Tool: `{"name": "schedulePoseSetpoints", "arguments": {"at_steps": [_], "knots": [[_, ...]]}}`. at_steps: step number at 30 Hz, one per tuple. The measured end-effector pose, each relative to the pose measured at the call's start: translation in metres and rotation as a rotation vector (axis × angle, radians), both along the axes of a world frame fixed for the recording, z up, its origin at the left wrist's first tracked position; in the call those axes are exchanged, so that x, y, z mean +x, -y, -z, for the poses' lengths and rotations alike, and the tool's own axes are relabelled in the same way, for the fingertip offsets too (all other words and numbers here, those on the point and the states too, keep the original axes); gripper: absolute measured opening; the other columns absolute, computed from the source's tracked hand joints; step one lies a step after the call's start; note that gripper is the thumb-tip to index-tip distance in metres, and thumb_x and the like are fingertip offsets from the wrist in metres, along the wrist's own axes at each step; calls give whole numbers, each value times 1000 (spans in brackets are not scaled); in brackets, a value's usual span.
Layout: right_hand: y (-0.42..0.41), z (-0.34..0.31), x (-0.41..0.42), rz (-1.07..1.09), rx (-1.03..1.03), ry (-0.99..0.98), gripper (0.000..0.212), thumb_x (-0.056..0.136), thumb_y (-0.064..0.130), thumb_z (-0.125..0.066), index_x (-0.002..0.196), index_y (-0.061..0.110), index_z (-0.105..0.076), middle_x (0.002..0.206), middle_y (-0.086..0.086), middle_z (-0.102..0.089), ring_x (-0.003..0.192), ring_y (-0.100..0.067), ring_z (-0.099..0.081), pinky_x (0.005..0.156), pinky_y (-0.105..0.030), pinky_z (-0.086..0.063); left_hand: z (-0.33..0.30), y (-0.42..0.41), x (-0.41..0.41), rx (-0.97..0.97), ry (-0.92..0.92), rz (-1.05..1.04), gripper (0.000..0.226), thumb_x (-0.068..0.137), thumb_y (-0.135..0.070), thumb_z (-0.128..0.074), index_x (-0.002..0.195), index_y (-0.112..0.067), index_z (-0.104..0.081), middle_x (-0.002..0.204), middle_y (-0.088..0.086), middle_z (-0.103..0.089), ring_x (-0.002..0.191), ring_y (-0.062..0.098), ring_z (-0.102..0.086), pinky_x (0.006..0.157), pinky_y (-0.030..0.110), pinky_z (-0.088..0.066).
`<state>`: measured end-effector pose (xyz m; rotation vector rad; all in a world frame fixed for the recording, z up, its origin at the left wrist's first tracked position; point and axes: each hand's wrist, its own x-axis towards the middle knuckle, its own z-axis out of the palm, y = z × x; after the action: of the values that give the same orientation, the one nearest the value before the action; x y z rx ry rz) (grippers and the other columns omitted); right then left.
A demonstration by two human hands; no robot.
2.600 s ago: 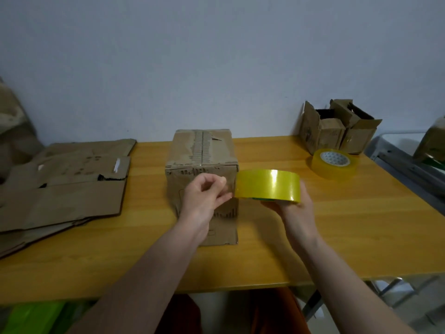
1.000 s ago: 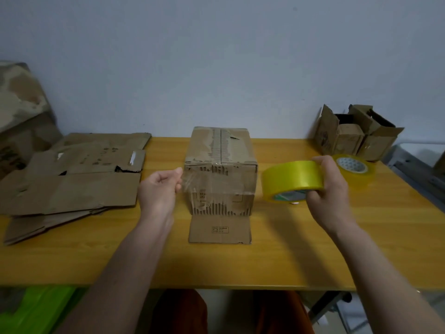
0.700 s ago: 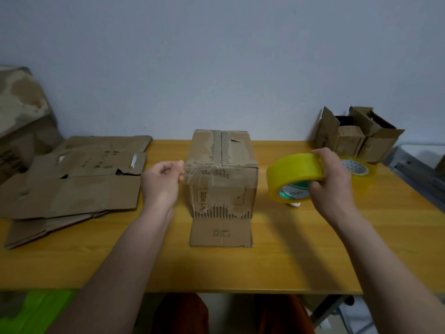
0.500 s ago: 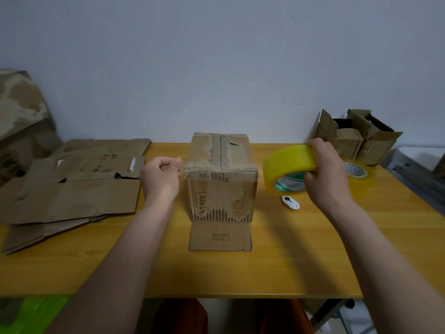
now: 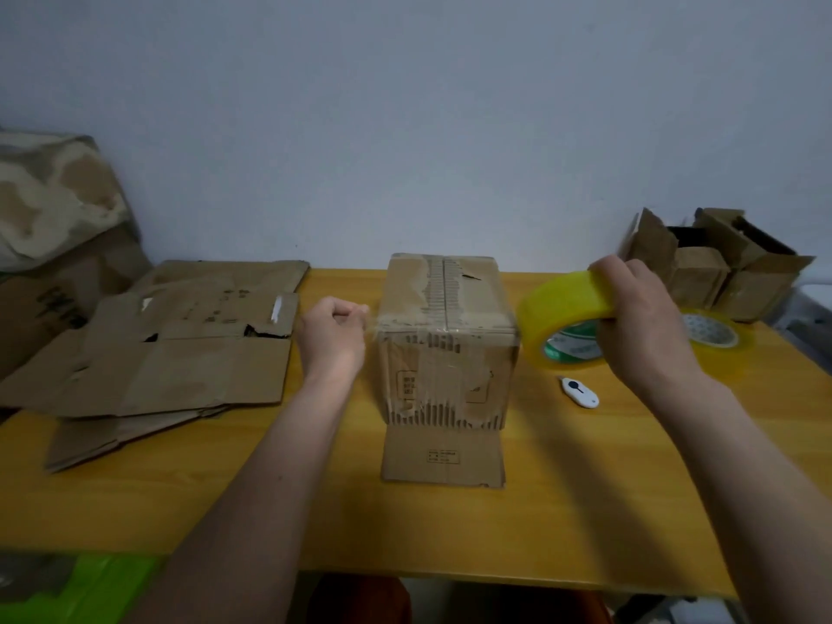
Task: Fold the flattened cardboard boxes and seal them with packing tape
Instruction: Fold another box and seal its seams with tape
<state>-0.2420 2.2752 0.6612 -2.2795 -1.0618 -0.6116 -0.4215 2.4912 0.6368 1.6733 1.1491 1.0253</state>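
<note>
Lowered tape roll (image 5: 560, 315) stretches tape across box (image 5: 445, 335).

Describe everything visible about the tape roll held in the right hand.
The tape roll is a wide ring of glossy translucent yellow tape on a core with green print. The right hand grips it over the top, tilted and lifted off the table, right of the box. A clear strip seems to run across the box front to the left hand, which pinches its end.

Both forearms are bare, no sleeves or jewellery; rust-orange trousers (image 5: 360, 599) below.
</note>
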Motion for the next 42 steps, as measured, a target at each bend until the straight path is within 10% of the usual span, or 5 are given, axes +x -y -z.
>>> {"name": "schedulePoseSetpoints", "arguments": {"at_steps": [11, 14, 22, 31, 42], "knots": [[-3, 16, 4, -35, 25, -113, 51, 68, -22, -55, 112, 2, -50, 109, -21, -51, 99, -40, -49, 75, -43, -40, 22, -7, 6, -208, -115, 158, 40, 102, -32, -44, 69, -12, -47, 68, 4, -47, 67, 20, -47, 61, 28, -33], [-1, 18, 3, -35, 49, -138, 49, 68, -23, -54, 110, 2, -50, 111, -22, -51, 100, -40, -49, 74, -37, -36, 28, -7, 2, -320, -209, 159, 69, 96, -52, -43, 130, 8, -44, 125, 22, -54, 112, 38, -55, 93, 45, -47], [-5, 20, -2, -28, 73, -223, 46, 70, -21, -52, 109, 4, -49, 101, -15, -49, 94, -37, -48, 70, -39, -38, 20, 7, -13, 441, -142, 79, 24, 93, 2, -52, 104, -10, -70, 103, -2, -62, 94, 13, -61, 78, 12, -46], [-3, 13, -32, -440, 69, -680, 55, 77, 25, -76, 124, 20, -47, 113, 1, -56, 102, -12, -56, 85, -27, -49, -12, 4, 9, 555, -824, 245, 40, 102, -37, -35, 124, -11, -57, 129, 3, -52, 119, 24, -43, 101, 38, -39], [-10, 17, -45, -647, 218, -981, 43, 78, 32, -65, 119, 23, -59, 112, 5, -66, 103, -9, -63, 81, -22, -53, -6, 15, 15, 605, -672, 593, 45, 106, -29, -20, 147, -21, -38, 156, -6, -30, 144, 9, -23, 119, 31, -1]]}}
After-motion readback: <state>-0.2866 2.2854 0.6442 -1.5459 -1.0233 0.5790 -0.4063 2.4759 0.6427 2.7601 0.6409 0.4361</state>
